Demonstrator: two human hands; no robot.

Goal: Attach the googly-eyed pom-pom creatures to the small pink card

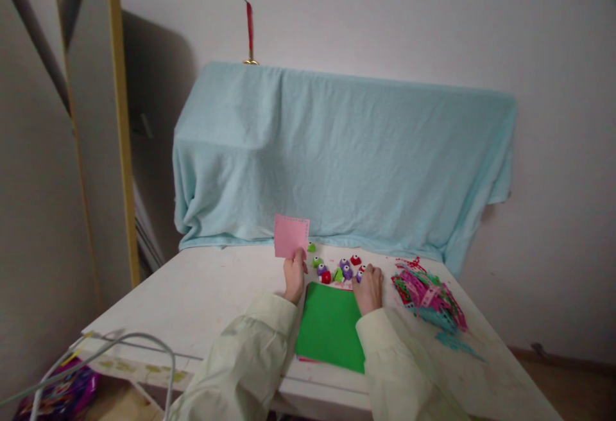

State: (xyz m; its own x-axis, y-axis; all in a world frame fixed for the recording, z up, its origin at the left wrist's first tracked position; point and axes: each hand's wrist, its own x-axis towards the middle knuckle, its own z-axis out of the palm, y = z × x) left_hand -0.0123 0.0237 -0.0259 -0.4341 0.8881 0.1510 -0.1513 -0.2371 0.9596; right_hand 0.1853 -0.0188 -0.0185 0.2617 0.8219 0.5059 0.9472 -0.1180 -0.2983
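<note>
My left hand (pixel 294 274) pinches the lower right corner of a pink paper square (pixel 290 238), held up above the table. Small dashed marks or holes run along the square's top and right edges. My right hand (pixel 369 287) is palm down, its fingers bent and drawn together at a purple craft punch (pixel 359 276). Its fingertips are partly hidden, so what they grip does not show. Several small red, green and purple punches, among them a red punch (pixel 326 277) and a green punch (pixel 338 274), stand between my hands. Green paper (pixel 331 326) lies flat below them, over other sheets.
A heap of cut paper strips (pixel 430 299) in pink, green, red and blue lies right of my right hand. The white table (pixel 216 292) ends at a light blue cloth (pixel 337 158) draped behind. A cable (pixel 144 337) loops over the table's front left edge.
</note>
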